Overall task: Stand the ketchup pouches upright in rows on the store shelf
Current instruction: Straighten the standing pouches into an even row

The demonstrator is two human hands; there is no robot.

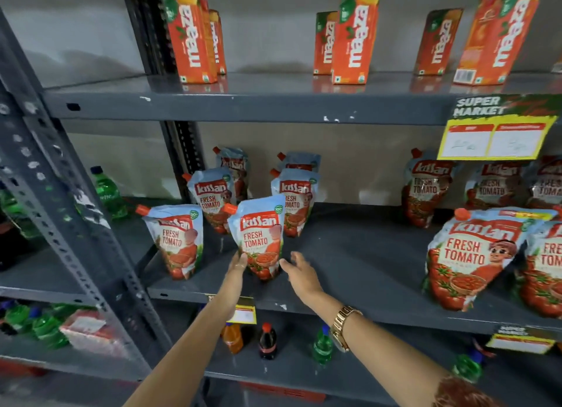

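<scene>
Blue and red Kissan ketchup pouches stand on the grey middle shelf (349,242). One pouch (258,236) stands upright near the front edge. My left hand (238,263) touches its lower left side with fingers extended. My right hand (299,269) hovers just right of it, fingers spread, holding nothing. Another pouch (176,239) stands to the left, and two rows of pouches (213,196) (296,198) run back behind. A larger group of pouches (468,254) stands at the right end of the shelf.
Orange Maaza juice cartons (354,38) stand on the shelf above. A yellow price tag (492,139) hangs from that shelf's edge at right. Bottles of soft drink (267,341) sit on the shelf below. A grey perforated upright (60,199) runs diagonally at left, with green bottles (108,193) beyond.
</scene>
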